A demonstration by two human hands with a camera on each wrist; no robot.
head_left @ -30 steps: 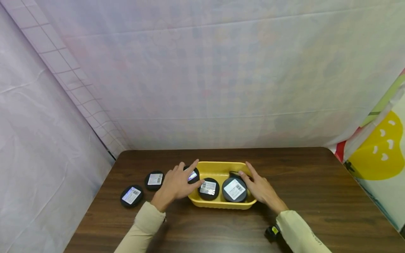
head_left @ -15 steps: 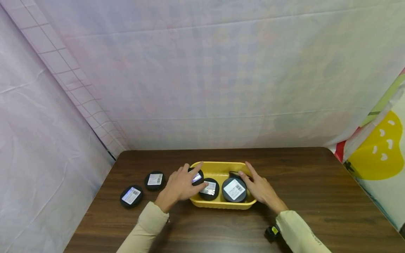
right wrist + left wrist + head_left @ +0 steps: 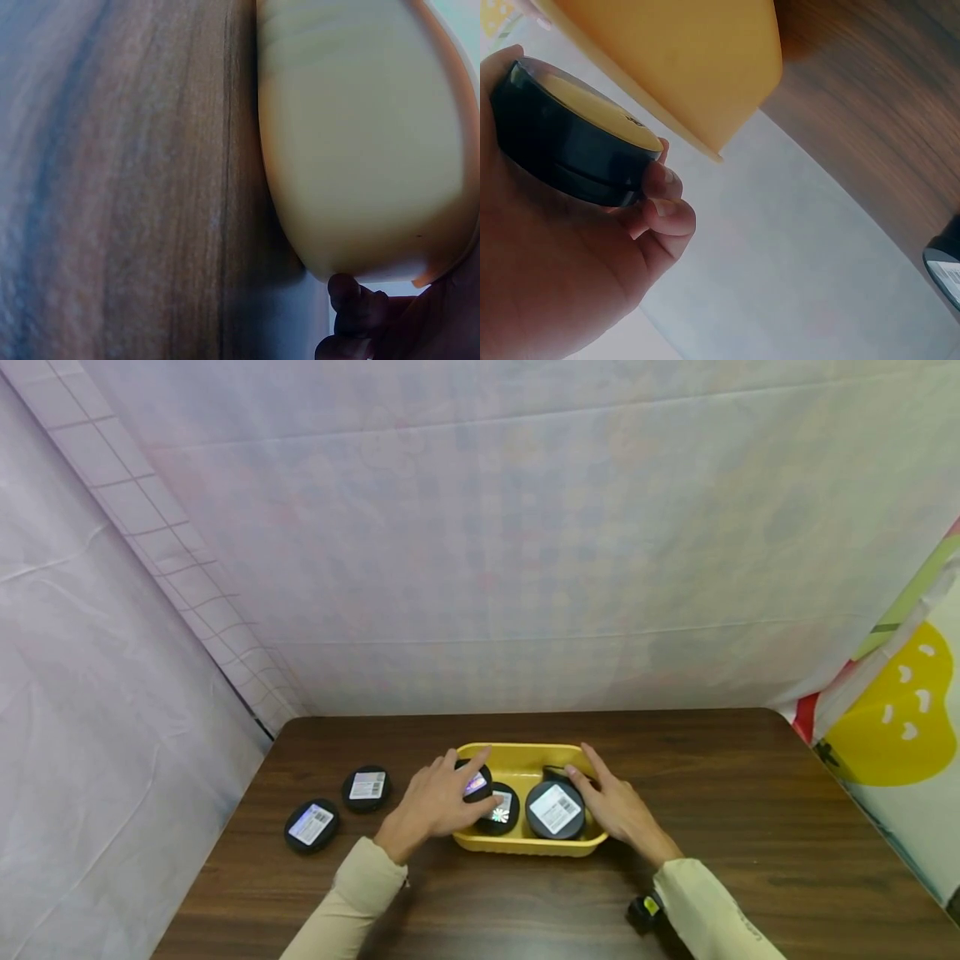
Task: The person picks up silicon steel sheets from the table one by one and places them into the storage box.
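A yellow plastic basket (image 3: 525, 846) stands on the brown table. My left hand (image 3: 435, 797) grips a flat, round black container (image 3: 562, 142) by its sides, thumb and fingers apart around it. This container is over the basket's left end, its white label partly hidden by my fingers. Inside the basket lie a labelled black container (image 3: 504, 817) at the left and another labelled container (image 3: 555, 810) at the right. A further dark piece behind the right one is mostly hidden. My right hand (image 3: 618, 810) holds the basket's right end, thumb over the rim and fingers outside.
Two more round black containers, one nearer (image 3: 311, 825) and one farther (image 3: 366, 789), lie on the table left of the basket. A small black and yellow object (image 3: 643, 912) is beside the right sleeve. A pale curtain (image 3: 487, 568) hangs behind the table.
My left hand has moved rightward with the round black container, from the basket's left rim to above its inside. The right hand has stayed on the basket's right end.
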